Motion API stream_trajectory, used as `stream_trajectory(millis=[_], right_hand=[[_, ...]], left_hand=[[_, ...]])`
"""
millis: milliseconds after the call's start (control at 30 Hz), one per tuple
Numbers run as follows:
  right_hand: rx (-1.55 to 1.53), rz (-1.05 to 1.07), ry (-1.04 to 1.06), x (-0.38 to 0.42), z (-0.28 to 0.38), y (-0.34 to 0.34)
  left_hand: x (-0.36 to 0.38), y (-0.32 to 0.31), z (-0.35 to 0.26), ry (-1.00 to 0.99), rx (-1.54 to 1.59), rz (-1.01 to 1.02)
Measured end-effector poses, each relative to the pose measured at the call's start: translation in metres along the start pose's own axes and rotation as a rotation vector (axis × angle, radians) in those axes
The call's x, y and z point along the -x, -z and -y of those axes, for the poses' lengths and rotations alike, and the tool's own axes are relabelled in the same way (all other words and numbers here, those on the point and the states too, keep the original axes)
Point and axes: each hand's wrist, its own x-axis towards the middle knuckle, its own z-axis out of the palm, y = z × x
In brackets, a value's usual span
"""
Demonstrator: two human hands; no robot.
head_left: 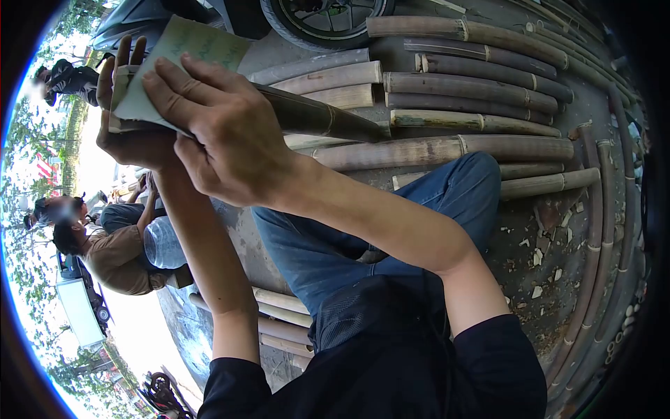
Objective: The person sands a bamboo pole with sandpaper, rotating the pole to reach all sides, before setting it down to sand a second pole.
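My right hand (234, 136) holds a pale green sheet of sandpaper (206, 45), with faint print on its back, against the near end of a dark bamboo pole (300, 112). Its fingers lie pressed over the sheet. My left hand (136, 146) is beneath and behind that same end, cupped around it, with fingertips showing past the sheet's edge. The pole slants away to the right, above other bamboo. The sheet and my right hand hide most of the pole's near end.
Cut bamboo poles (481, 84) lie in rows on the ground, with long ones (593, 230) along the right. Pale chips (537, 258) litter the floor. A motorcycle wheel (328, 21) stands at the top. Seated people (118, 258) and a clear plastic jug (166, 243) are at left.
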Motion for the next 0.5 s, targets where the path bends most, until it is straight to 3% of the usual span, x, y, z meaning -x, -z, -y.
stream_trajectory(millis=[233, 500], right_hand=[[0.027, -0.075, 0.174, -0.019, 0.002, -0.031], [0.438, 0.387, 0.168, 0.097, -0.067, 0.021]], left_hand=[[0.015, 0.015, -0.011, 0.044, -0.108, -0.056], [-0.007, 0.008, 0.002, 0.014, -0.095, -0.091]])
